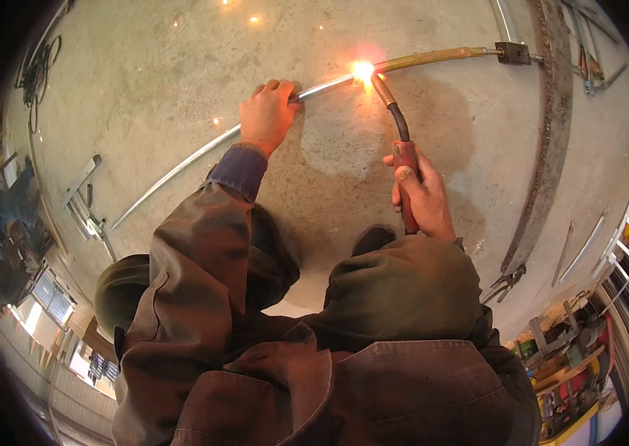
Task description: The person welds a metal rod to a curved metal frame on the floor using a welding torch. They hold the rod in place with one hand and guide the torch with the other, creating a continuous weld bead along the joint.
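Observation:
My left hand (265,117) is closed around a long silvery metal pipe (188,162) that slants across the concrete floor. My right hand (430,199) grips the red handle of a welding torch (406,160). From that handle a dark bent neck rises to the nozzle, whose tip meets the pipe at a glaring arc (363,70). Right of the glow, a brownish, tarnished length of pipe (430,57) runs on toward a small dark block (513,53). The glare hides the joint itself.
A long rusty steel bar (550,126) lies along the right, with pliers (506,283) by its near end. Metal clamps (81,195) rest on the floor at left. Sparks glow on the concrete ahead. Tools and materials crowd a box (575,427) at lower right.

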Demonstrator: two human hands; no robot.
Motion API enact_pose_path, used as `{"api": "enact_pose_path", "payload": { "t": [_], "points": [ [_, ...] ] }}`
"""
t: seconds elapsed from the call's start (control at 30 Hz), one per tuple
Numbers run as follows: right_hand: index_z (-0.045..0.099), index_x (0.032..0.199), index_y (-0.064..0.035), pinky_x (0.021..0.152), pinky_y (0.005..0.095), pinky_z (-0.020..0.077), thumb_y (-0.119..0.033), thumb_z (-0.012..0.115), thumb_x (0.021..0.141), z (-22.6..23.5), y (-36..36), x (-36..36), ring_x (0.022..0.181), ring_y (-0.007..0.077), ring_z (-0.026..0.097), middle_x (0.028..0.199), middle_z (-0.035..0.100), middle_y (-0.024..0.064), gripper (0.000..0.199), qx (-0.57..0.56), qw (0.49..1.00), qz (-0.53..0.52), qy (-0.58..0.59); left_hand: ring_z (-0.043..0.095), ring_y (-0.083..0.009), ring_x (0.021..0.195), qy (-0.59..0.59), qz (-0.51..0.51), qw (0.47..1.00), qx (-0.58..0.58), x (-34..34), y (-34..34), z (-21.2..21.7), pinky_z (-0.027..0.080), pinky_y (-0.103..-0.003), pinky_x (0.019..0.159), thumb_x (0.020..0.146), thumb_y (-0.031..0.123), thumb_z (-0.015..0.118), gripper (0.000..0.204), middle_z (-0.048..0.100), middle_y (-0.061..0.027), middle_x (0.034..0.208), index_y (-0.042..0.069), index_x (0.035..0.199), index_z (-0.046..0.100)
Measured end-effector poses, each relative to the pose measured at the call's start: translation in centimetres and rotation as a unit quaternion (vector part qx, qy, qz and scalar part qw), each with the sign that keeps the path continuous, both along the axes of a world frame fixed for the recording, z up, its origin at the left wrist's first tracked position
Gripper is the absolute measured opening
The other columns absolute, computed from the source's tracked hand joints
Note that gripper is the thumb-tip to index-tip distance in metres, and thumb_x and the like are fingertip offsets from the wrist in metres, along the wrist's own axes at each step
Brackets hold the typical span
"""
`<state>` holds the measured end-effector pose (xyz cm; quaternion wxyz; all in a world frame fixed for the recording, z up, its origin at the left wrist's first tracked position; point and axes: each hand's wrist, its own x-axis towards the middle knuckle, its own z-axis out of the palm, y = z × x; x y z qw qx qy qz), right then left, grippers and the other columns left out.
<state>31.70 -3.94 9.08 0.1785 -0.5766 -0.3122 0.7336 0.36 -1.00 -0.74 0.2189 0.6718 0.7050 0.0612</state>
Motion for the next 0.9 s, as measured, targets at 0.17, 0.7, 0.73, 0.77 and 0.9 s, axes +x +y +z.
{"api": "enact_pose_path", "payload": {
  "t": [0.17,0.7,0.73,0.77,0.9],
  "points": [
    [0.052,0.146,-0.0045,0.055,0.0260,0.0487,-0.026,0.063,0.106,-0.1,-0.1,0.0,0.065,0.0070,0.057,0.112,0.067,0.0036,0.047,-0.005,1.000,-0.017,0.002,0.069,-0.0354,0.095,0.004,0.001,0.999,-0.033,0.2,0.4,0.6,0.054,-0.049,0.078,0.089,0.028,0.077,0.022,0.071,-0.0106,0.096,0.009,0.099,0.070],
    [0.055,0.142,-0.0035,0.055,0.0253,0.0482,-0.033,0.065,0.104,0.3,0.1,-0.1,0.064,0.0065,0.057,0.102,0.062,0.0013,0.049,-0.014,1.000,0.002,-0.011,0.069,-0.0349,0.095,0.018,-0.002,1.000,-0.017,0.3,0.3,0.5,0.055,-0.048,0.079,0.086,0.025,0.080,0.022,0.071,-0.0092,0.095,0.010,0.098,0.069],
    [0.057,0.140,-0.0047,0.053,0.0247,0.0471,-0.034,0.066,0.104,0.2,0.0,-0.2,0.062,0.0058,0.056,0.093,0.060,-0.0015,0.047,-0.008,1.000,-0.005,-0.010,0.069,-0.0349,0.095,0.017,-0.002,1.000,-0.017,0.2,0.3,0.5,0.055,-0.048,0.079,0.086,0.026,0.080,0.022,0.071,-0.0092,0.095,0.010,0.098,0.069],
    [0.057,0.140,-0.0044,0.054,0.0249,0.0476,-0.033,0.066,0.104,0.1,0.0,-0.2,0.062,0.0061,0.057,0.092,0.061,-0.0013,0.047,-0.009,1.000,-0.006,-0.011,0.069,-0.0349,0.095,0.016,-0.001,1.000,-0.019,0.2,0.3,0.6,0.055,-0.048,0.079,0.086,0.026,0.080,0.023,0.071,-0.0092,0.095,0.010,0.098,0.069],
    [0.057,0.140,-0.0030,0.055,0.0262,0.0503,-0.028,0.066,0.103,-1.0,-0.1,0.2,0.063,0.0077,0.058,0.093,0.063,0.0006,0.046,-0.060,0.996,0.028,-0.063,0.070,-0.0345,0.097,0.019,0.001,0.999,-0.037,0.2,0.4,0.9,0.055,-0.047,0.080,0.087,0.027,0.079,0.023,0.072,-0.0088,0.097,0.011,0.101,0.071]
  ]
}}
